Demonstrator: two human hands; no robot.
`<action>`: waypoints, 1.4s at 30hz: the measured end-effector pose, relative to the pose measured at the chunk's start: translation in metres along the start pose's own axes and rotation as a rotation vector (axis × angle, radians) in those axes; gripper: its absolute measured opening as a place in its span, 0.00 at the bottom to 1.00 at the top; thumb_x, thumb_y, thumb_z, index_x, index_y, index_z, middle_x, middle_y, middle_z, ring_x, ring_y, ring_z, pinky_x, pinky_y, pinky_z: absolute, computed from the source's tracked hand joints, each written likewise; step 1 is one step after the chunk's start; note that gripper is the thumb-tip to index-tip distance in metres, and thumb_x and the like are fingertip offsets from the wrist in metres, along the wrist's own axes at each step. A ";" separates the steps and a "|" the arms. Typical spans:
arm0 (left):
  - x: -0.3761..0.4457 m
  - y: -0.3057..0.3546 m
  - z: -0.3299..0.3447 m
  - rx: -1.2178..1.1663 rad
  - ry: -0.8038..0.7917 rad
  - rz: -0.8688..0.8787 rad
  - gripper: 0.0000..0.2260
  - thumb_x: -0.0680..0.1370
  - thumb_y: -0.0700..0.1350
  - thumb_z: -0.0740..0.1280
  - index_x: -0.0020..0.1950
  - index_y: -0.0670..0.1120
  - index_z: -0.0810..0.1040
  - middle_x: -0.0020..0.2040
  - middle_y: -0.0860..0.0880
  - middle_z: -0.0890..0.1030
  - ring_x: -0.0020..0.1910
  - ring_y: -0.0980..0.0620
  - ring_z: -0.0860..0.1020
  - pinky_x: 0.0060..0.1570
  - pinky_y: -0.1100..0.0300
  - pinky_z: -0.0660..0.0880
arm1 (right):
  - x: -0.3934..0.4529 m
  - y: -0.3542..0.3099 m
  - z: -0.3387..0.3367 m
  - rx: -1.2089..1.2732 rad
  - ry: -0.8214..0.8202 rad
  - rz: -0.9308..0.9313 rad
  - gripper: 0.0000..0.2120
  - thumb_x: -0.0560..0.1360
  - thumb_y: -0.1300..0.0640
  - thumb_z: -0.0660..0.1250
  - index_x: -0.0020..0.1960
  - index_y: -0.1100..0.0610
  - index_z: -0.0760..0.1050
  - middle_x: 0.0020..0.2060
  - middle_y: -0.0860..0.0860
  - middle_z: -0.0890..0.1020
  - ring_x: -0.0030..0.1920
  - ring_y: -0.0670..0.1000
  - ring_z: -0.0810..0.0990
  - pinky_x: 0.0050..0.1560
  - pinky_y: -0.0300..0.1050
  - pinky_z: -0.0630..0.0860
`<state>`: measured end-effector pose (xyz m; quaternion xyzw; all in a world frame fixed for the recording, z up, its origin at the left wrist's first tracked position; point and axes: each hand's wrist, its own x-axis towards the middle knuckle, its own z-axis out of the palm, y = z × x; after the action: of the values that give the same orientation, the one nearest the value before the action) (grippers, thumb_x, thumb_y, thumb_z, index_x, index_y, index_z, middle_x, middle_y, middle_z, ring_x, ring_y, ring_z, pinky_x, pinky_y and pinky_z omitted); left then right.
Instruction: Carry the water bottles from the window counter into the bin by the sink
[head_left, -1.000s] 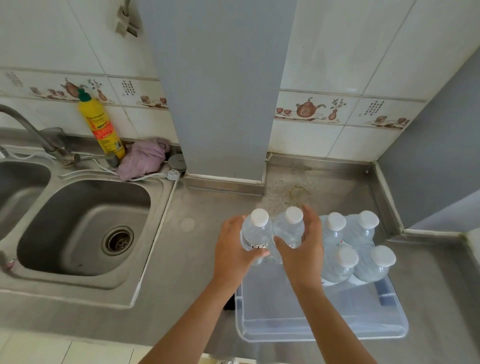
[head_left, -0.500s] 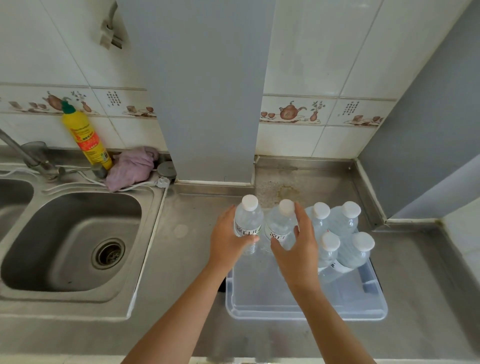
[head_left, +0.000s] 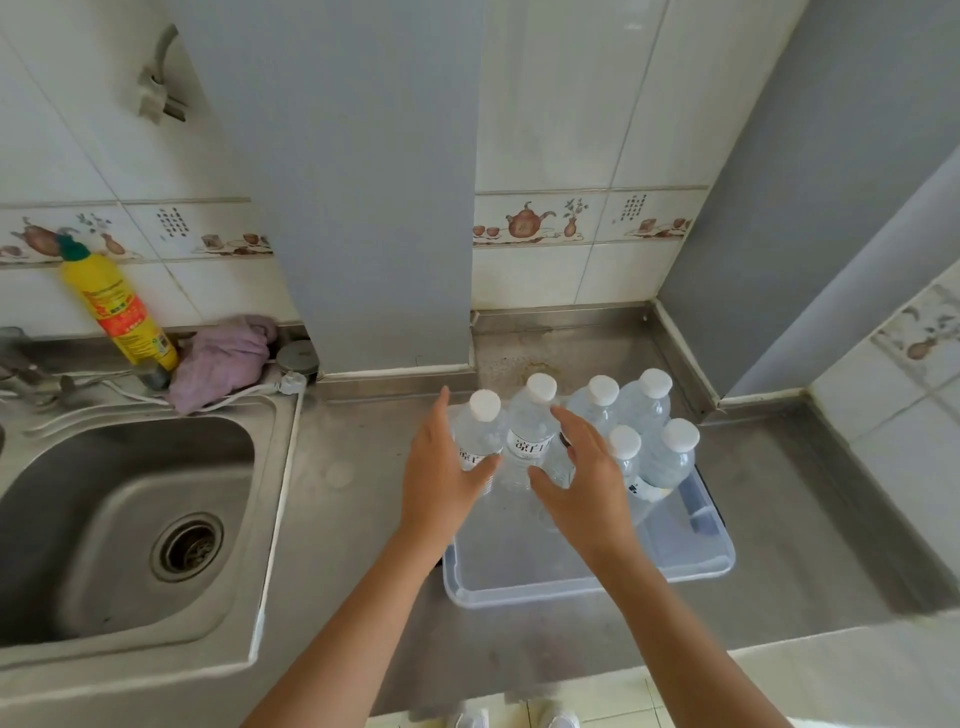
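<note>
Over the clear bin (head_left: 582, 577), I have my left hand (head_left: 441, 478) and right hand (head_left: 582, 483) spread open beside two upright bottles (head_left: 530, 441); a careless pull-back could topple them.

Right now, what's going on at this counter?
A person is loading water bottles into a clear plastic bin on the steel counter beside the sink. Six white-capped bottles stand upright at the bin's far end. The left hand and right hand are open, flanking the two left-most bottles, fingers spread rather than closed around them. Whether the palms touch the bottles is hard to tell. The near half of the bin holds nothing.
</note>
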<state>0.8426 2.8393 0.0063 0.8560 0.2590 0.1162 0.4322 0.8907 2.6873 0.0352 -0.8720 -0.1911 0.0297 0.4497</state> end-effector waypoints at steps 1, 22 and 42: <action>-0.005 0.005 -0.002 0.053 0.033 0.061 0.42 0.73 0.51 0.75 0.80 0.47 0.55 0.76 0.47 0.66 0.74 0.46 0.66 0.69 0.50 0.67 | -0.003 -0.001 -0.003 -0.020 0.007 -0.019 0.29 0.70 0.64 0.72 0.69 0.54 0.69 0.64 0.50 0.76 0.64 0.50 0.73 0.63 0.40 0.69; -0.240 0.151 0.102 0.530 -0.126 0.852 0.28 0.78 0.60 0.56 0.74 0.46 0.69 0.75 0.45 0.70 0.73 0.45 0.69 0.66 0.42 0.70 | -0.263 0.098 -0.207 -0.621 0.406 0.097 0.25 0.77 0.46 0.59 0.72 0.52 0.65 0.72 0.51 0.68 0.73 0.53 0.64 0.71 0.55 0.64; -0.556 0.327 0.328 0.245 -0.651 1.554 0.28 0.77 0.60 0.56 0.73 0.47 0.71 0.75 0.46 0.70 0.74 0.47 0.65 0.69 0.47 0.57 | -0.624 0.190 -0.404 -0.761 1.040 0.864 0.25 0.75 0.45 0.56 0.69 0.54 0.69 0.69 0.53 0.72 0.68 0.54 0.69 0.65 0.58 0.71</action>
<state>0.6272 2.1533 0.0859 0.8221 -0.5286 0.0991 0.1870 0.4620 2.0512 0.0485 -0.8655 0.4046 -0.2781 0.0997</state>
